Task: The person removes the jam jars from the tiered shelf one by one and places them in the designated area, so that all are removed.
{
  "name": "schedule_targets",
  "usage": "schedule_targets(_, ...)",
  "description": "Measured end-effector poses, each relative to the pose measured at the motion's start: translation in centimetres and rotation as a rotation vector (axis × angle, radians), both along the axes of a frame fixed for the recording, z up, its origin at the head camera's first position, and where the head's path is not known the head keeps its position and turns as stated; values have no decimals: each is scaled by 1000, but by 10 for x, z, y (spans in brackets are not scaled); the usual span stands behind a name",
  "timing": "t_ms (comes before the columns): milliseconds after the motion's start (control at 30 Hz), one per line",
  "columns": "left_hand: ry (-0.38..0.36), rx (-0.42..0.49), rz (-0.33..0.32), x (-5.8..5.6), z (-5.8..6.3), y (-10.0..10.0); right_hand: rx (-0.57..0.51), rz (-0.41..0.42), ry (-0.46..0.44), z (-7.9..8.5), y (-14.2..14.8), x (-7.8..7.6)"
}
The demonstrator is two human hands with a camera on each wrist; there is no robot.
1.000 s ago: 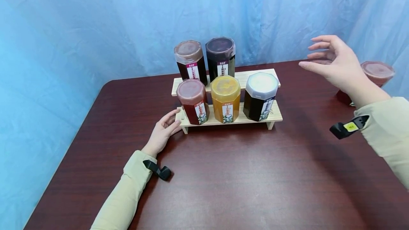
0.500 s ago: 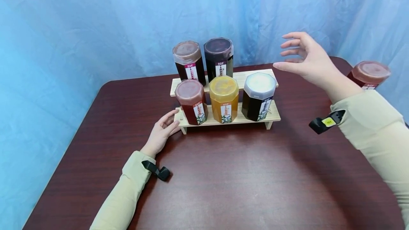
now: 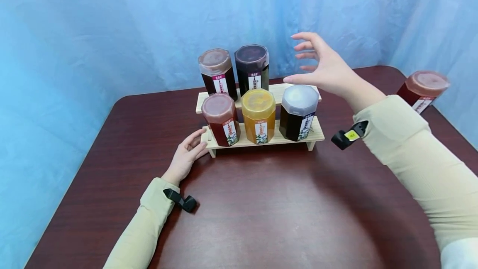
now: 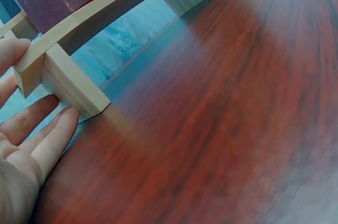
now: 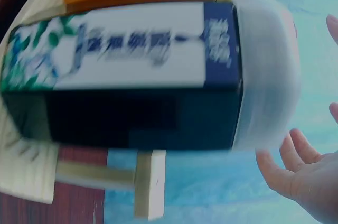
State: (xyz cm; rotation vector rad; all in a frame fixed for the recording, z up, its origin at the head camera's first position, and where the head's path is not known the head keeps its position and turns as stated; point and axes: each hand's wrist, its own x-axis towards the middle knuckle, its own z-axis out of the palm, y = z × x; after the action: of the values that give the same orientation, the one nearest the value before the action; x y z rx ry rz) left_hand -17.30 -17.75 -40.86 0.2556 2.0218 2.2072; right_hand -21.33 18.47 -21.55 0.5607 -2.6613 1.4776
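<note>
In the head view a two-tier wooden rack (image 3: 317,132) holds several octagonal jars. On its lower tier stand a red jar (image 3: 225,130), a yellow jar (image 3: 258,125) and a dark jar with a whitish lid (image 3: 300,94). Behind them, a brown-lidded jar (image 3: 215,61) and a dark-lidded jar (image 3: 252,61) occupy the upper tier. My left hand (image 3: 188,152) rests on the rack's left end; the left wrist view shows loosely extended fingers (image 4: 58,131) beside its leg. Holding nothing, my right hand (image 3: 330,67) hovers above the upper tier's right end, fingers spread and bent.
Another red jar (image 3: 422,90) stands apart at the table's right side, beyond my right forearm. The dark red wooden table (image 3: 261,211) reaches back to blue curtains (image 3: 149,32). Close in the right wrist view is the dark jar's label (image 5: 148,47).
My right hand has swept left, from near the separate red jar to above the rack's right end. My left hand stays at the rack. The head view has shifted slightly.
</note>
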Motion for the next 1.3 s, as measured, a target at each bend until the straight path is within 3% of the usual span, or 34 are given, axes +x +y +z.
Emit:
schedule_targets(567, 4, 8, -10, -1, 2, 3, 152, -4, -66, 0, -44, -14)
schedule_targets(800, -2, 2, -7, 0, 3, 3, 145, 15, -83, -5, -52, -21)
schedule_targets(1300, 4, 6, -14, 1, 1, 1, 115, 50, -29, -13, -61, -30)
